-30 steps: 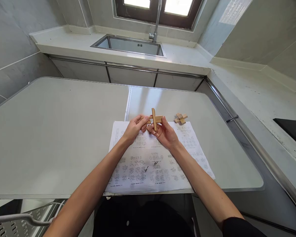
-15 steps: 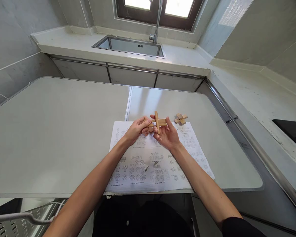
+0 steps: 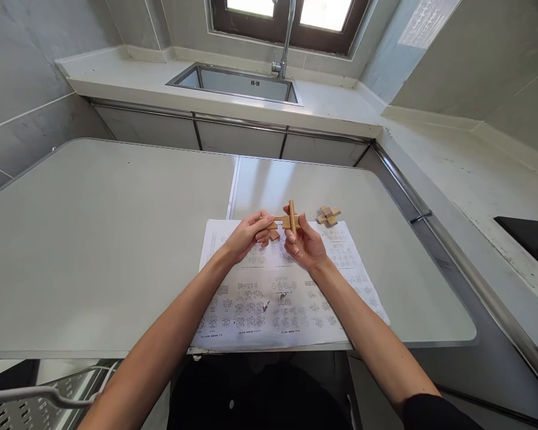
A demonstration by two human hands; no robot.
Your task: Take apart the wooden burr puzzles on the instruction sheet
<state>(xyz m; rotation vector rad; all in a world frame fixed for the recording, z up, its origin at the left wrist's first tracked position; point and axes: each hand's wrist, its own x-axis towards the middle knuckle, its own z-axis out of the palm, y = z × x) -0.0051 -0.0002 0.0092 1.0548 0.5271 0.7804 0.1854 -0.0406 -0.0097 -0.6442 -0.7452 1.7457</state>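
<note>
1. Wooden assembly (image 3: 287, 222): pale brown, straight-edged, held between the two hands above the upper part of a printed sheet (image 3: 273, 278). Its horizontal part shows a narrow gap toward the left hand.
2. Rod (image 3: 292, 215): slender, crossing that part close to the right hand, near-upright in the view and slightly tilted.
3. Left hand (image 3: 245, 237): thumb uppermost, fingers curled beneath, pinching the assembly's left end; forearm slants up from lower left.
4. Right hand (image 3: 311, 246): palm turned inward, thumb and fingers closed around the assembly's right end and rod; forearm slants up from lower right.
5. Small block (image 3: 274, 235): just beside the left fingertips; whether gripped cannot be told.
6. Interlocked wooden cluster (image 3: 329, 215): at the sheet's far right corner.
</note>
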